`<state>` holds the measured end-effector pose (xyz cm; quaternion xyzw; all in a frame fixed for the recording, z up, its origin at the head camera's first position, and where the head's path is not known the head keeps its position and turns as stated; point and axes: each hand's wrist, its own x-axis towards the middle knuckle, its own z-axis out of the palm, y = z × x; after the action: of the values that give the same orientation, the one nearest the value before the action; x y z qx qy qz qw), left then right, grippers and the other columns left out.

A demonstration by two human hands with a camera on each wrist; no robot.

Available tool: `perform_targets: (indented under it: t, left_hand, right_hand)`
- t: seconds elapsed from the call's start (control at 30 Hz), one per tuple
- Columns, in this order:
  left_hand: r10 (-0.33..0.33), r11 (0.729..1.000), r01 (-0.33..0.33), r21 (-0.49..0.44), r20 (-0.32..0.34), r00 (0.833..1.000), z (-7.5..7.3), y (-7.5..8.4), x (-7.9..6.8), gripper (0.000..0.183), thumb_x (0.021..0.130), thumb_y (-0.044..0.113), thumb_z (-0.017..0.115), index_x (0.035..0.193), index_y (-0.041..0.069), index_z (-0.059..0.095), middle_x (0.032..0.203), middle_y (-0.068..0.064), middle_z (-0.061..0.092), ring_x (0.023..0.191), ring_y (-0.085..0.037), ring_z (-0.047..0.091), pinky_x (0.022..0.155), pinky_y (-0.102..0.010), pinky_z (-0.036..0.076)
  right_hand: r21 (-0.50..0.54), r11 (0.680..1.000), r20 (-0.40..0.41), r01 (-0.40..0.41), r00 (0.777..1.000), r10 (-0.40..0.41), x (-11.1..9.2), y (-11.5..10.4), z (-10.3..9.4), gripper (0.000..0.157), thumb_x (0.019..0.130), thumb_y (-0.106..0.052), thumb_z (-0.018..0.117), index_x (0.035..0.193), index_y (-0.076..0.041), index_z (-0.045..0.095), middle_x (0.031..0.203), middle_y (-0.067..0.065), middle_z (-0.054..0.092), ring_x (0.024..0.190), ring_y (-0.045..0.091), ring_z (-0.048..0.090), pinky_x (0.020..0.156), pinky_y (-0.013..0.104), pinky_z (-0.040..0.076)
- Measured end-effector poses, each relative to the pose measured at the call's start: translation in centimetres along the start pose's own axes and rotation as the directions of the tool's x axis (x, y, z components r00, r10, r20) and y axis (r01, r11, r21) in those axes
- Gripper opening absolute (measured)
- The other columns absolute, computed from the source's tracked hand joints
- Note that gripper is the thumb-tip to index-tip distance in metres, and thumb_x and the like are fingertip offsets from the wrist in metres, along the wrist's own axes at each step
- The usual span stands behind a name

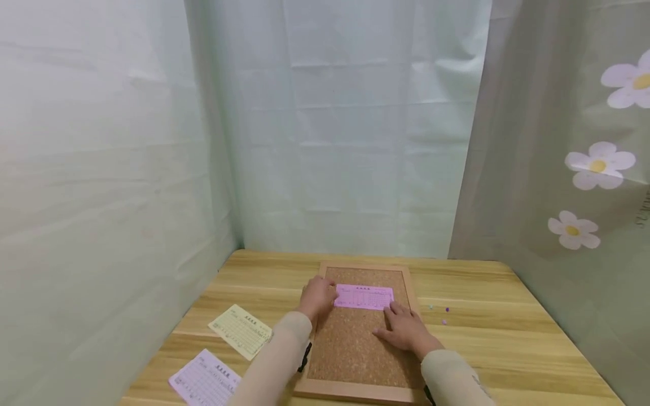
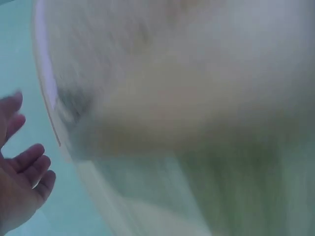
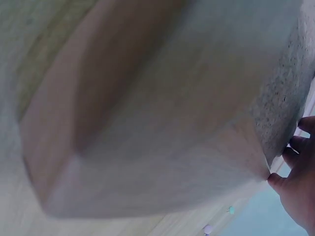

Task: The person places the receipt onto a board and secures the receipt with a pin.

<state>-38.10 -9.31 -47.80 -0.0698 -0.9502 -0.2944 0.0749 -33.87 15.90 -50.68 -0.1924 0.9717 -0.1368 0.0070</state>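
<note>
head view, corkboard (image 1: 355, 349) on wood-grain table (image 1: 518, 338), pale curtains (image 1: 345, 141) behind

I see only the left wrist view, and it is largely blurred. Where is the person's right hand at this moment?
Observer: In the head view, the right hand is over a brown cork board in a light wooden frame, its fingertips at the near right corner of a rectangular pink paper slip.
Operator: Thank you. Is there other paper near the board?
Observer: Yes, a printed yellow sheet and a printed pale purple sheet lie to its left on the wood-grain table.
Operator: And what lies on its right side?
Observer: Three tiny things, perhaps pins: a pale green piece, a dark purple piece and a light purple piece.
</note>
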Motion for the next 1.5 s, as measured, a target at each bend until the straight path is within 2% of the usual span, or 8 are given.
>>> perform_targets:
  t: [0.1,0.23,0.47,0.63,0.83,1.03,1.3,1.5]
  left_hand:
    - [0.083,0.987,-0.091,0.129,0.068,0.994,-0.1,-0.4,0.1,0.037,0.095,0.021,0.068,0.127,0.003,0.065,0.115,-0.016,0.061,0.11,-0.035,0.054,0.095,-0.053,0.04]
    - [0.13,0.979,-0.146,0.145,0.112,0.985,0.2,-0.9,0.2,0.044,0.096,0.024,0.068,0.133,0.002,0.061,0.123,-0.018,0.058,0.117,-0.036,0.05,0.099,-0.055,0.037]
    - [0.07,0.986,-0.094,0.135,0.173,0.982,1.0,-1.5,0.6,0.049,0.098,0.027,0.064,0.142,0.007,0.055,0.147,-0.025,0.042,0.136,-0.042,0.037,0.107,-0.06,0.031]
    - [0.034,0.984,-0.069,0.166,0.208,0.978,1.4,-1.8,0.8,0.049,0.098,0.03,0.063,0.141,0.009,0.056,0.149,-0.025,0.039,0.138,-0.041,0.034,0.106,-0.059,0.033]
    - [0.06,0.976,-0.107,0.192,0.235,0.97,0.9,-1.5,0.9,0.048,0.098,0.028,0.064,0.14,0.008,0.057,0.141,-0.024,0.046,0.131,-0.042,0.04,0.102,-0.058,0.038]
    - [0.045,0.979,-0.094,0.18,0.264,0.963,0.4,-1.4,1.0,0.05,0.098,0.032,0.063,0.142,0.01,0.055,0.146,-0.024,0.042,0.133,-0.041,0.037,0.104,-0.058,0.036]
    - [0.015,0.978,-0.069,0.198,0.262,0.965,0.3,-1.8,0.7,0.053,0.099,0.035,0.061,0.145,0.011,0.052,0.154,-0.023,0.033,0.142,-0.042,0.027,0.108,-0.059,0.032]
    - [0.02,0.977,-0.077,0.198,0.273,0.962,0.3,-1.8,0.6,0.053,0.099,0.035,0.061,0.145,0.011,0.052,0.153,-0.024,0.033,0.141,-0.043,0.027,0.106,-0.061,0.033]
  right_hand:
    - [-0.001,1.0,0.005,-0.006,1.0,0.006,0.1,-0.1,0.0,0.076,0.094,-0.051,0.062,0.142,0.007,0.048,0.152,0.027,0.036,0.14,0.045,0.032,0.11,0.063,0.023]
    - [-0.008,1.0,0.001,-0.001,1.0,0.001,0.2,-0.1,0.1,0.076,0.094,-0.051,0.062,0.142,0.006,0.048,0.151,0.027,0.037,0.14,0.044,0.033,0.11,0.063,0.023]
    - [-0.018,1.0,0.0,-0.001,1.0,0.001,0.3,-0.1,0.1,0.076,0.094,-0.051,0.062,0.142,0.006,0.048,0.152,0.027,0.037,0.14,0.044,0.033,0.11,0.063,0.024]
    - [-0.026,1.0,0.004,0.001,1.0,-0.001,0.2,-0.2,0.1,0.076,0.094,-0.051,0.061,0.142,0.006,0.048,0.151,0.027,0.037,0.14,0.044,0.033,0.109,0.063,0.025]
    - [-0.023,1.0,0.012,-0.011,1.0,0.011,0.2,-0.2,-0.1,0.076,0.093,-0.052,0.062,0.142,0.006,0.048,0.151,0.026,0.038,0.14,0.043,0.033,0.109,0.063,0.025]
    - [-0.02,1.0,0.001,-0.009,1.0,0.009,0.1,-0.1,-0.3,0.076,0.093,-0.051,0.063,0.142,0.005,0.048,0.151,0.026,0.038,0.14,0.044,0.034,0.11,0.062,0.025]
    - [0.0,1.0,0.003,0.021,1.0,-0.021,0.0,-0.1,-0.2,0.078,0.093,-0.051,0.063,0.142,0.007,0.047,0.151,0.028,0.037,0.138,0.046,0.034,0.11,0.06,0.026]
    - [-0.002,1.0,0.001,0.012,1.0,-0.012,0.2,0.1,0.0,0.078,0.092,-0.052,0.064,0.142,0.006,0.048,0.15,0.028,0.038,0.139,0.046,0.034,0.11,0.061,0.025]
